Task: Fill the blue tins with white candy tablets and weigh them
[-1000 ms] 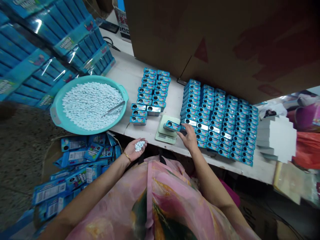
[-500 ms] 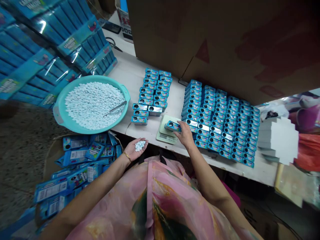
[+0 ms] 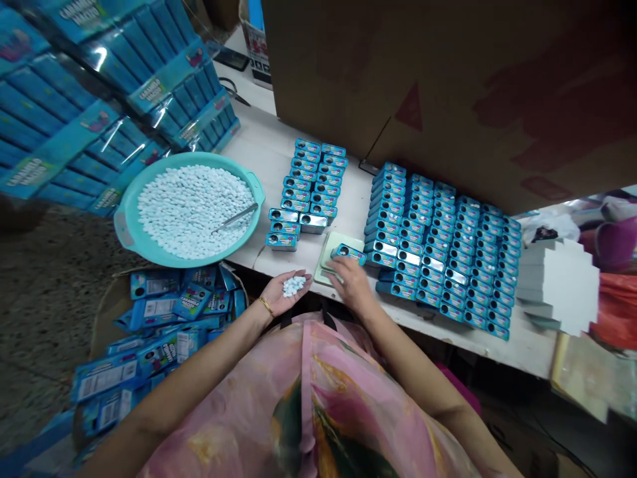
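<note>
Your left hand [image 3: 286, 290] lies palm up and cupped, its fingers loosely curled around a small heap of pale blue mints [image 3: 294, 286], with a gold bangle [image 3: 265, 306] on the wrist. Your right hand [image 3: 351, 282] is spread, not pinching anything, its fingertips at the near edge of the scale [image 3: 343, 240] and just below the blue tin [image 3: 349, 253] lying on it; whether they touch the tin, you cannot tell. Just left of the scale and right of it, more tins stand in two packed blocks [image 3: 308, 179] [image 3: 438, 252] on the table [image 3: 259, 139]. At left, a teal basin [image 3: 130, 226] heaped with mints holds a metal scoop [image 3: 237, 218]. Loose cartons [image 3: 169, 312] lie at lower left, wrapped bundles [image 3: 99, 86] at upper left, a cardboard box [image 3: 448, 86] at upper right, and a white stack [image 3: 557, 282] at right.
</note>
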`<state>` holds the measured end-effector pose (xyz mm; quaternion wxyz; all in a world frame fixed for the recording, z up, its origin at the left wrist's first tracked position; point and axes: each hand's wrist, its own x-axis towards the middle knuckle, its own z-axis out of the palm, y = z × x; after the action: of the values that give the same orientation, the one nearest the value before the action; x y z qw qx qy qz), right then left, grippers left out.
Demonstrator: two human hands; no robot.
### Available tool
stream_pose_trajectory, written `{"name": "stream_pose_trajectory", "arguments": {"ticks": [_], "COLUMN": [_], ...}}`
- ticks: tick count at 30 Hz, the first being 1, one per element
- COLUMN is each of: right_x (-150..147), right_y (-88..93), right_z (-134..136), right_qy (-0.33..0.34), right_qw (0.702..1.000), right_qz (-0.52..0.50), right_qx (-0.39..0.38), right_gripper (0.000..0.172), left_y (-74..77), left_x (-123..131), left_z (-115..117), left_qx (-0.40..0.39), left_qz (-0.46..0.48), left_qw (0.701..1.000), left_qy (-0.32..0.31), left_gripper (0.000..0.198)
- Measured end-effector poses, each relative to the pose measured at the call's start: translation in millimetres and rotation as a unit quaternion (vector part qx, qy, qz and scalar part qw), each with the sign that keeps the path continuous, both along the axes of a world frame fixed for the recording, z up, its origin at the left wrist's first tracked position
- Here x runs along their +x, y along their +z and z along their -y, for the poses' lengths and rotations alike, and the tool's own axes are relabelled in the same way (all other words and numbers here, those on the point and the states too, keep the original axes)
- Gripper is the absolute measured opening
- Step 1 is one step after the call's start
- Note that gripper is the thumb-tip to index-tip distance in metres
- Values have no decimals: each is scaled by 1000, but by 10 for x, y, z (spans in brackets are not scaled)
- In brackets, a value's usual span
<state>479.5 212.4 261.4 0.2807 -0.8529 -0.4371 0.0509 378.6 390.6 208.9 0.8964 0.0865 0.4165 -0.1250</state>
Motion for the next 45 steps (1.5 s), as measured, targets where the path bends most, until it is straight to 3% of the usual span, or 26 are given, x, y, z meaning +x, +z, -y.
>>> {"name": "stream_pose_trajectory", "arguments": {"ticks": [2,5,10,13,22,25,29,34,40,45], "right_x": [-154,-269,-214,-132,380,477,471,438,427,425], "right_y": [5,-72,-131,-84,-13,3,19,-62,-131,-152], "right_z": [-163,-284,-199,-122,73,153,361,634,655,515], "right_qy": [54,66,66,31,-124,-133,-198,-234,-221,-169], "right_qw": [998,994,992,993,989,987,976,968,972,985], "right_qz": [-7,9,5,-4,-59,-59,-29,-35,-37,-6], "right_qx": [-27,-83,-111,-114,59,62,87,83,73,24], "right_gripper": [28,28,22,24,15,16,19,19,21,38], "left_y": [51,80,99,128,228,202,90,-54,-89,-131], "left_x": [93,183,256,335,594,520,273,-35,-144,-190], "left_z": [60,131,222,278,252,159,-10,-201,-255,-265], "left_qx": [-10,-5,2,0,0,11,18,42,51,54], "left_qz": [26,42,37,33,63,45,14,-37,-65,-60], "left_qw": [999,998,997,998,997,999,1000,997,994,995], "left_qy": [-19,-41,-61,-59,-40,-25,5,47,65,63], "left_gripper": [18,16,15,16,20,22,23,23,25,24]}}
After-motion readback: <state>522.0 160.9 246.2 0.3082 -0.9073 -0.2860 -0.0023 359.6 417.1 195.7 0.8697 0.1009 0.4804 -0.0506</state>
